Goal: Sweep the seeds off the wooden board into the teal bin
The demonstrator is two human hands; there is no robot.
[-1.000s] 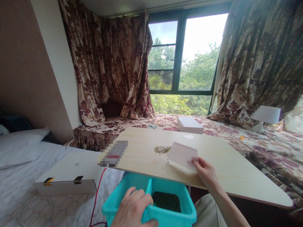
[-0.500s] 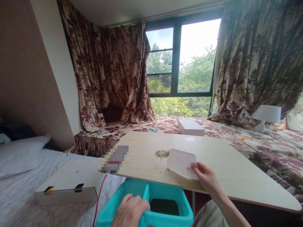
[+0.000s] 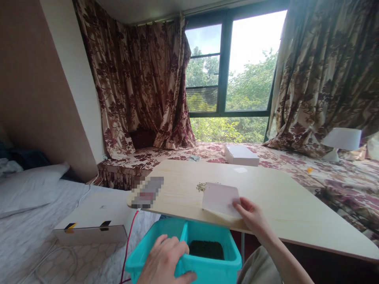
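Note:
My right hand (image 3: 250, 213) pinches the right edge of a white sheet (image 3: 221, 199), a stiff-looking paper or card, which slants over the table's front part. A small scatter of greenish-brown grains (image 3: 201, 186) lies on the pale table (image 3: 275, 197) at the sheet's upper left; the sheet hides part of it. Below the table edge stands a turquoise two-compartment bin (image 3: 219, 267). Dark green granules (image 3: 206, 249) cover the floor of its right compartment. My left hand (image 3: 167, 256) grips the bin's near rim by the divider, fingers over the left compartment and thumb outside.
A blurred-out flat object (image 3: 148, 192) lies at the table's left end, with a red cable (image 3: 128, 244) hanging from there. A white box (image 3: 94, 219) rests on the bed at left. Behind the table are another white box (image 3: 241, 155) and a lamp (image 3: 340, 140).
My right hand has slid the sheet left across the grains, covering more of them. The left thumb now shows outside the bin's rim. The camera view has shifted slightly.

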